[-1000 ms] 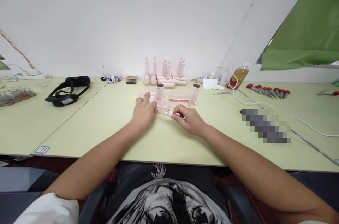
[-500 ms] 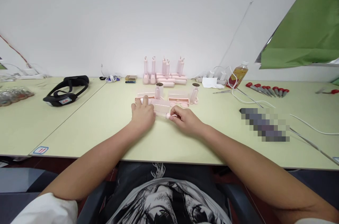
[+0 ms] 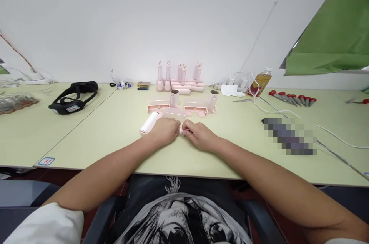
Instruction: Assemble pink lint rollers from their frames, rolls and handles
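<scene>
My left hand is closed, fingers wrapped around a pink lint roller handle that they mostly hide. At its right end my right hand pinches the pink handle, of which only a small piece shows between the two hands. A white lint roll lies slanted on the table beside my left hand. Just beyond my hands rests a clear pink cover. Behind it are two open pink casings, a left one and a right one, with upright tubes next to them.
Several finished-looking pink lint rollers stand by the wall. A black head strap lies left. To the right are a drink bottle, white cables, red-handled tools and a blurred dark object.
My left hand has moved right and toward me, from the white roll and cover area to the handle beside my right hand. The white lint roll now shows uncovered.
</scene>
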Demonstrator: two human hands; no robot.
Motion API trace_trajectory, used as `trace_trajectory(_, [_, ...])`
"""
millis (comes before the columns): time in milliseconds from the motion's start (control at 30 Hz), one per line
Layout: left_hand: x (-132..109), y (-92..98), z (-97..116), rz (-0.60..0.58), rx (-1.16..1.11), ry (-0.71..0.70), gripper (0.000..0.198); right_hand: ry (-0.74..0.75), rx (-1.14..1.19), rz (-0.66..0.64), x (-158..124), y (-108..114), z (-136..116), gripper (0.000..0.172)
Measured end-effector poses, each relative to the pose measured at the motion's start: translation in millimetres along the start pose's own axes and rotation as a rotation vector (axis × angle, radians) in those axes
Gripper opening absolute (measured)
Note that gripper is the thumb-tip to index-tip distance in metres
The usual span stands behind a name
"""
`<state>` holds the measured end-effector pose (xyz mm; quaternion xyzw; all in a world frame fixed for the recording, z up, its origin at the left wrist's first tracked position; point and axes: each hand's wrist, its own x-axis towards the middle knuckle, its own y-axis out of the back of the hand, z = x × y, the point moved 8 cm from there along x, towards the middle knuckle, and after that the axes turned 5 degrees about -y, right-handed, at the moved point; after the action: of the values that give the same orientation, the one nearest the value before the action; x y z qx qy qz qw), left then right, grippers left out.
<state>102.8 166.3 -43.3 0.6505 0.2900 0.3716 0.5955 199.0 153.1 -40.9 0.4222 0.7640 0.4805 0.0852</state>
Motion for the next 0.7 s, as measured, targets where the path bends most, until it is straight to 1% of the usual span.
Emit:
trace_trajectory(200, [0.7,-3.8,1.7,-0.037,0.006,0.007,0.024,0.028,0.039,0.024,-0.6,-4.3,-3.3,0.006])
trace_trajectory(400, [1.1,-4.2,0.8,-0.056,0.029,0.028,0.026,0.003,0.077,0.070,-0.6,-8.4,-3.7,0.008])
trace_trajectory(600, [-1.1,-1.3,5.1,-0.059,0.031,0.017,0.021,0.044,0.084,0.026,-2.0,-8.9,-9.9,0.007])
trace_trajectory(700, [-1.5,-0.6,6.5,-0.054,0.029,0.014,0.020,0.041,0.076,0.026,-1.7,-8.7,-10.1,0.008])
